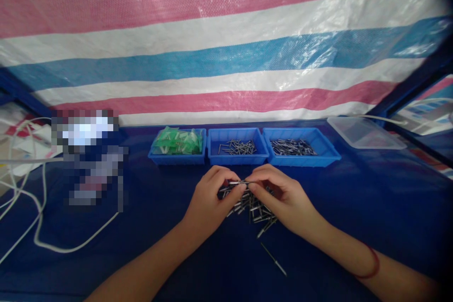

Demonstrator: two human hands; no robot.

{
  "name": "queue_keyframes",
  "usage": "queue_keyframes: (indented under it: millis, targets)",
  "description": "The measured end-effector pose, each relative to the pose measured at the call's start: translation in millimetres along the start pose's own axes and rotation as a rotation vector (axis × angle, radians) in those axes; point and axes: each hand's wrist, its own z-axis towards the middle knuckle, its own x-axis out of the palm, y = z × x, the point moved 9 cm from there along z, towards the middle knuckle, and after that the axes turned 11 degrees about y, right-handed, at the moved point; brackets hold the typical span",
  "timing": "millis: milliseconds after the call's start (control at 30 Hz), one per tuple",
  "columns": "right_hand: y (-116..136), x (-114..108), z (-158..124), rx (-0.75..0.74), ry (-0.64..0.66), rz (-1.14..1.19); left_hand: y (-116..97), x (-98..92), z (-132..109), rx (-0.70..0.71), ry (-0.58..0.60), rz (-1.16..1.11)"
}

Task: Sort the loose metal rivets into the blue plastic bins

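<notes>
Over a loose pile of metal blind rivets point(255, 207) on the dark blue table, my two hands meet at their fingertips. My left hand point(215, 193) pinches one blind rivet point(234, 182) between thumb and forefinger, its length lying sideways. The thin end of that rivet reaches my right hand point(283, 193), whose thumb and forefinger close on it. My curled fingers hide part of the pile. A single stray rivet point(274, 259) lies nearer to me, apart from the others.
Three blue bins stand in a row behind my hands: a left bin point(177, 160) with green packets, a middle bin point(237, 157) and a right bin point(331, 153) with metal pins or rivets. A clear lid point(364, 134) lies at right; white cables point(63, 249) loop at left.
</notes>
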Motion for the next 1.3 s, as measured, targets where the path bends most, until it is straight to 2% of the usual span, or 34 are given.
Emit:
queue_keyframes:
  millis: [133,200,267,333,400,500,600,733,800,867,967,1033,1100,1200,1300]
  targets:
    - [16,-6,3,-0.072,0.034,-0.186,1,-1.1,-1,-0.036,0.011,0.04]
    - [24,-28,5,-0.121,-0.037,-0.326,-2,1.4,-3,-0.024,0.035,0.094]
    - [26,-61,5,-0.125,-0.148,-0.492,-12,11.7,-5,0.055,0.118,0.176]
    - [15,-97,5,-0.052,-0.238,-0.658,-27,31.0,-10,0.19,0.264,0.263]
    - [-6,-125,6,0.081,-0.242,-0.836,-43,52.4,-21,0.342,0.417,0.322]
    - [-32,-146,5,0.197,-0.197,-1.053,-54,69.3,-33,0.445,0.526,0.353]
    - [-43,-151,1,0.287,-0.204,-1.183,-58,71.4,-38,0.458,0.581,0.347]
    - [-35,-148,-2,0.342,-0.256,-1.209,-56,69.6,-39,0.452,0.659,0.383]
    - [-24,-143,-2,0.275,-0.3,-1.139,-54,71.2,-40,0.455,0.67,0.412]
    - [-15,-132,1,0.185,-0.286,-1.047,-53,74.6,-39,0.466,0.654,0.431]
    - [-3,-105,6,0.055,-0.185,-0.886,-51,77.5,-37,0.477,0.581,0.443]
    - [5,-83,7,-0.015,-0.111,-0.737,-48,72.3,-31,0.434,0.492,0.446]
    - [12,-58,7,-0.057,0.011,-0.564,-40,59.4,-22,0.335,0.382,0.43]
    - [14,-19,5,-0.033,0.244,-0.335,-26,36.4,-11,0.178,0.258,0.312]
    - [13,2,1,-0.003,0.329,-0.238,-17,22.3,-6,0.105,0.201,0.123]
